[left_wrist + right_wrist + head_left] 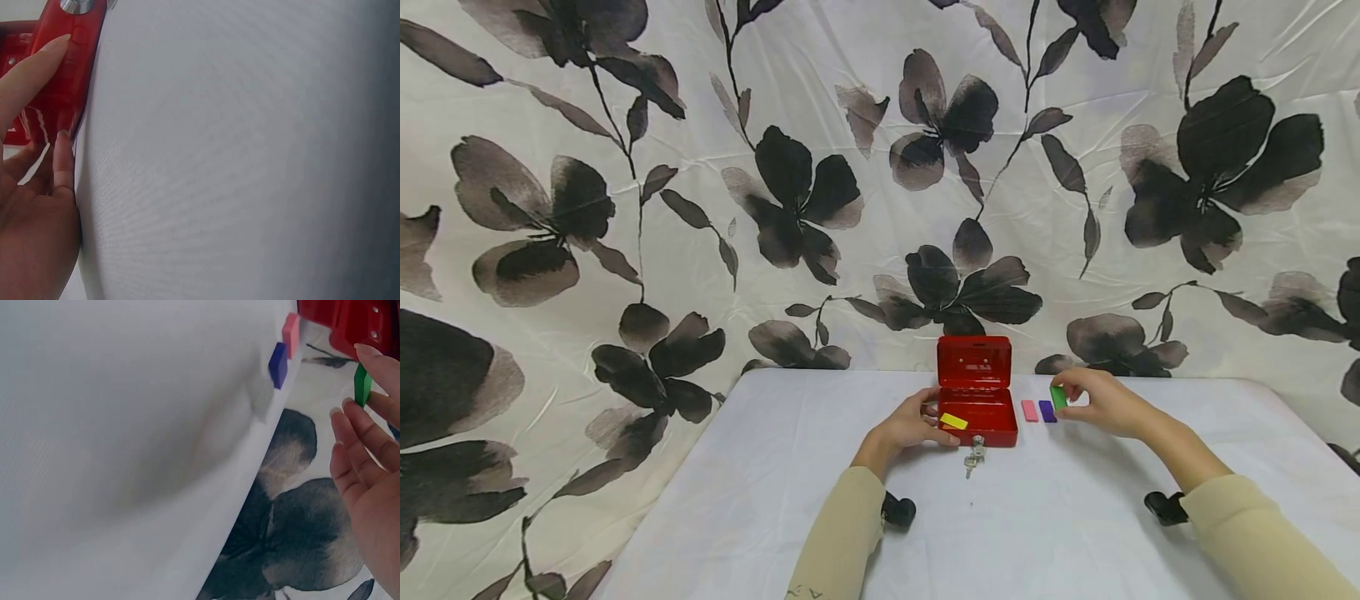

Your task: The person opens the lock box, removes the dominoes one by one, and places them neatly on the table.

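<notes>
A red metal cash box (pixel 997 436) stands with its lid (pixel 974 363) raised. In its left part lies a yellow block (pixel 954 422); beneath it an orange edge shows. My left hand (pixel 904 424) holds the box at its left front corner, thumb on the front (pixel 78 69) and fingers at the side. My right hand (pixel 1103 402) pinches a green block (pixel 1058 397) between thumb and fingers, lifted off the table in the right wrist view (pixel 362 385). Between box and right hand lie a pink block (pixel 1029 411) and a purple block (pixel 1047 411).
Keys (pixel 972 463) hang from the lock on the box's front. A white cloth covers the table (pixel 760 500). Behind it hangs a floral curtain (pixel 850 208), close to the table's back edge.
</notes>
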A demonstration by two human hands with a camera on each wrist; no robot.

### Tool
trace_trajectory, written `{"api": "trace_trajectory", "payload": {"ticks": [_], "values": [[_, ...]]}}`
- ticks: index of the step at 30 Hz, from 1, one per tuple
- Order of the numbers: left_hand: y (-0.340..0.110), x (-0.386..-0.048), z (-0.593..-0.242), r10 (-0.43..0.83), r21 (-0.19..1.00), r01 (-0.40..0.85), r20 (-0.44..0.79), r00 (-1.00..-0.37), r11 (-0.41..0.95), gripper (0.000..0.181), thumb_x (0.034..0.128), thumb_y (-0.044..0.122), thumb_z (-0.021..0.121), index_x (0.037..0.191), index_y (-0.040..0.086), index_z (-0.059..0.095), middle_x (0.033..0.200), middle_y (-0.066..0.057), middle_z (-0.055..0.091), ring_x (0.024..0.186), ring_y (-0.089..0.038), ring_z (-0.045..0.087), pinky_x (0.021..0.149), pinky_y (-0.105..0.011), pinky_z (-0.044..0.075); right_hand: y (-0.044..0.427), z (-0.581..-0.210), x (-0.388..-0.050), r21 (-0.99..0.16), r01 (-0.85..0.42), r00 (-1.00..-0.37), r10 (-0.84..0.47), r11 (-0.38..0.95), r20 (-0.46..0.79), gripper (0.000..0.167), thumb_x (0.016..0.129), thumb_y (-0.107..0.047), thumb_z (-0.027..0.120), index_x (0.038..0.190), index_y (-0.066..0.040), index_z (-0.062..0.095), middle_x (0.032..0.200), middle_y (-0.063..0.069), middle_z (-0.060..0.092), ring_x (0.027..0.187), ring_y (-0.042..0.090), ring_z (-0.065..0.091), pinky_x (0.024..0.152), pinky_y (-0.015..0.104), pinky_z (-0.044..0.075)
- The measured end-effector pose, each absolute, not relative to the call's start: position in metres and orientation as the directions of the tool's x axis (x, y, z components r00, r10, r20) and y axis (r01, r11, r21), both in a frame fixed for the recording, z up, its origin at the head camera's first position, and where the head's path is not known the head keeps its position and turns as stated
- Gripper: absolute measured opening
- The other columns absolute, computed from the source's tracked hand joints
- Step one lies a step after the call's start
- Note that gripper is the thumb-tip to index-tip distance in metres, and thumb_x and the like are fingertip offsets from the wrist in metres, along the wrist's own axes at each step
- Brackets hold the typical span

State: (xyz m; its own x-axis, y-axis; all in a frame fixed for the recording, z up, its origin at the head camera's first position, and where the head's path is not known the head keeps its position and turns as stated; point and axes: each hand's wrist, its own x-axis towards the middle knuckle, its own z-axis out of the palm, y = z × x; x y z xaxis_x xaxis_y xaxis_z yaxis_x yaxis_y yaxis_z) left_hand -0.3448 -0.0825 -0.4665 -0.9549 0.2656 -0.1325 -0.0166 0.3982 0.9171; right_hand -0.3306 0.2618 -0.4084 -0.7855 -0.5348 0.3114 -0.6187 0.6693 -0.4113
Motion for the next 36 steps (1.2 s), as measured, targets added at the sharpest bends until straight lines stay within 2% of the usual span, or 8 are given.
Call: {"api": "trace_trajectory", "payload": {"ticks": [8,20,30,36], "values": [[-0.083,-0.343,-0.465,0.259,0.912,-0.019,-0.136,-0.956,0.41,0.095,0.0726,0.018,0.094,0.154,0.017,0.043,0.121,-0.004,0.06,0.109,-0.024,0.056,0.099,-0.042,0.054,0.276,-0.412,-0.333,-0.39,-0.602,-0.799,-0.522,0.697,0.299,0.036,0.082,-0.012,0.086,0.11,0.0,0.068,0.087,-0.003,0.06,0.084,0.018,0.057,0.076,0.038,0.052],[-0.084,-0.343,-0.464,0.268,0.912,-0.013,-0.133,-0.954,0.409,0.095,0.0737,0.018,0.093,0.154,0.017,0.042,0.123,-0.004,0.06,0.11,-0.024,0.056,0.1,-0.042,0.054,0.293,-0.418,-0.339,-0.407,-0.549,-0.834,-0.504,0.73,0.223,0.034,0.083,-0.009,0.083,0.11,0.004,0.067,0.085,0.001,0.058,0.082,0.02,0.057,0.075,0.044,0.051],[-0.084,-0.344,-0.467,0.26,0.909,-0.014,-0.134,-0.956,0.416,0.096,0.0725,0.019,0.094,0.154,0.016,0.043,0.121,-0.003,0.061,0.108,-0.023,0.057,0.1,-0.043,0.053,0.301,-0.431,-0.346,-0.43,-0.501,-0.861,-0.484,0.752,0.157,0.035,0.082,-0.008,0.083,0.11,0.005,0.067,0.082,0.002,0.056,0.079,0.017,0.052,0.07,0.033,0.045],[-0.083,-0.344,-0.464,0.264,0.91,-0.014,-0.135,-0.955,0.414,0.096,0.0729,0.019,0.094,0.154,0.017,0.043,0.121,-0.003,0.061,0.108,-0.023,0.057,0.1,-0.044,0.053,0.304,-0.435,-0.348,-0.448,-0.46,-0.881,-0.457,0.767,0.121,0.036,0.083,-0.01,0.084,0.111,0.004,0.066,0.083,0.003,0.055,0.079,0.017,0.049,0.069,0.032,0.043]]}}
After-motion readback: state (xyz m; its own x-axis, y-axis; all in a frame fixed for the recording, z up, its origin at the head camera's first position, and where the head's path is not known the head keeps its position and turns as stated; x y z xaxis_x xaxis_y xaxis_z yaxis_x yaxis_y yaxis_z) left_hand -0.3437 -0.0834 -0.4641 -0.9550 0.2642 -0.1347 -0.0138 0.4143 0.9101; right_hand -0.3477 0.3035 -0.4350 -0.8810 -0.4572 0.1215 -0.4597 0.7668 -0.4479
